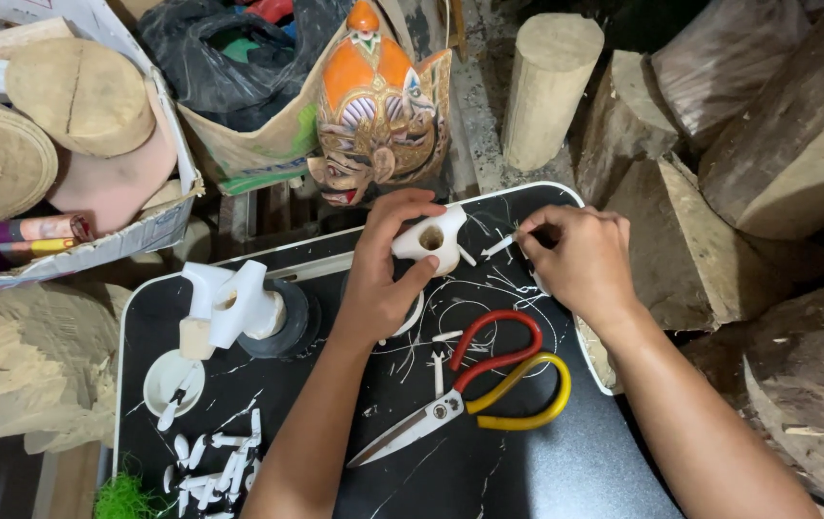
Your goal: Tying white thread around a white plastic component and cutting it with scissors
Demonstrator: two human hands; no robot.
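My left hand grips a small white carved piece with a round hole in its top, holding it above a black tray. My right hand pinches a thin white sliver whose tip points toward that piece, a short gap away. Below both hands lie scissors with one red and one yellow handle loop, blades pointing lower left. Thin white scraps are scattered over the tray around them.
A painted orange mask stands behind the tray. Another white carved piece rests on a dark ring at the tray's left, near a white lid and several white slivers. Wood logs crowd the right; a box of wooden discs sits left.
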